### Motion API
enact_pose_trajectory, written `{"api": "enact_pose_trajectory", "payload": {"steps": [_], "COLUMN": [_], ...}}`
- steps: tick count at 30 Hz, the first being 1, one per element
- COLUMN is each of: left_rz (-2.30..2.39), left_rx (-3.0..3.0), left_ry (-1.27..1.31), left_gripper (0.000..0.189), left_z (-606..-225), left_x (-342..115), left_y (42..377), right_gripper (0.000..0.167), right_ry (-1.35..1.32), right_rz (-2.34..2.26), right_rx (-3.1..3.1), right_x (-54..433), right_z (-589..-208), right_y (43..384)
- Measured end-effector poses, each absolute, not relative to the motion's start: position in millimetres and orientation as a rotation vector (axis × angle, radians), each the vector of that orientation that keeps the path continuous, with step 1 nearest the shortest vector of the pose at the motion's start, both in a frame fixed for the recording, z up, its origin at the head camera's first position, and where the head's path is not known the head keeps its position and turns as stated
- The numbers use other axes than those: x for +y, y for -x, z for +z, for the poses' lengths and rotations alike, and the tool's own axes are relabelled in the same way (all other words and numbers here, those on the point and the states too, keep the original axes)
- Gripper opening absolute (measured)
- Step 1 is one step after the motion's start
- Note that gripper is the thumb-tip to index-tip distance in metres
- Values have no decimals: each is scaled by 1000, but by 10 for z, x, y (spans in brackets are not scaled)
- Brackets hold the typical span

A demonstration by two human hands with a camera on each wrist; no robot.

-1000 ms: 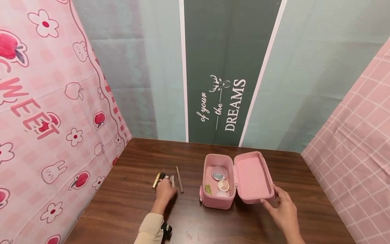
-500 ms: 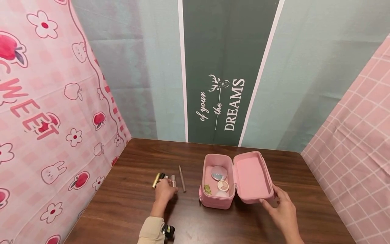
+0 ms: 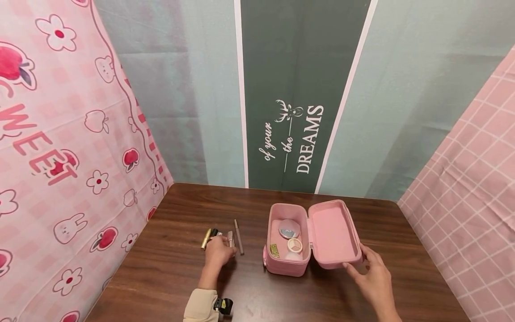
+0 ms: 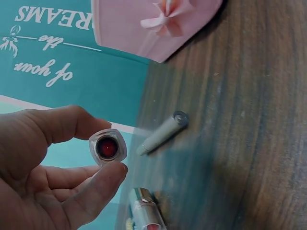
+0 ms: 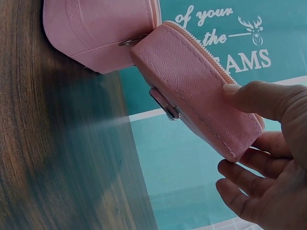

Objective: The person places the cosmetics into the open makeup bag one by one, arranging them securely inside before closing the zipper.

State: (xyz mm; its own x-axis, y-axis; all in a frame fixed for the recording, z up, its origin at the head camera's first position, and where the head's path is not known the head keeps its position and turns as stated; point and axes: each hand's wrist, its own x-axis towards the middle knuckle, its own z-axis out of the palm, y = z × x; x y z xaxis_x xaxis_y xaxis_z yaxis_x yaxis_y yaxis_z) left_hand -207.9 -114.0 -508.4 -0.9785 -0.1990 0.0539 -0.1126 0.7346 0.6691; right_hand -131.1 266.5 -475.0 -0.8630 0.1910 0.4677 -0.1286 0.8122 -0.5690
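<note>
Both hands are occupied: the left hand (image 3: 219,251) pinches a small clear-ended tube (image 4: 108,146) with a red centre between thumb and finger, and the right hand (image 3: 374,277) grips the lid (image 3: 335,232) of a pink case (image 3: 287,268) by its outer corner. The pinched tube is on the left side of the table (image 3: 249,293), well apart from the case; whether it is clear of the surface, I cannot tell. Just beside it lies a slim pen (image 3: 239,237), and on the other side, close by the left hand, are a gold tube (image 3: 206,239) and a black one (image 3: 214,232). Inside the case sit a round mirrored compact (image 3: 289,229) and a cream-rimmed disc (image 3: 295,245).

The step in hand looks like taking hold of one tube while the lid is held wide. From such a grip, the next move would seem to call for a firm pinch on the smooth sides and a lift that avoids knocking the pen, which could roll. The lid probably needs only light steadying by the right hand.
</note>
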Motion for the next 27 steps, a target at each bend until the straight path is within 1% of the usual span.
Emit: {"api": "enact_pose_trajectory", "payload": {"steps": [6, 13, 19, 27], "left_rz": [-1077, -1104, -1183, -1179], "left_rx": [-2820, -2853, -2856, -2806], "left_ry": [-230, -241, -239, -176], "left_gripper": [39, 39, 36, 32], "left_z": [-4992, -4861, -4780, -4785], "left_x": [-1136, -1096, -1024, -928], "left_y": [2081, 2068, 2065, 2099], "right_gripper": [64, 64, 64, 63], "right_ry": [51, 41, 41, 36], "right_rz": [820, 820, 817, 837], "right_rx": [-2485, -2479, -2476, -2469], "right_x": [2653, 2647, 2660, 2667], "right_z": [-4741, -4733, -4754, -4774], "right_y": [1310, 1310, 1322, 1328]}}
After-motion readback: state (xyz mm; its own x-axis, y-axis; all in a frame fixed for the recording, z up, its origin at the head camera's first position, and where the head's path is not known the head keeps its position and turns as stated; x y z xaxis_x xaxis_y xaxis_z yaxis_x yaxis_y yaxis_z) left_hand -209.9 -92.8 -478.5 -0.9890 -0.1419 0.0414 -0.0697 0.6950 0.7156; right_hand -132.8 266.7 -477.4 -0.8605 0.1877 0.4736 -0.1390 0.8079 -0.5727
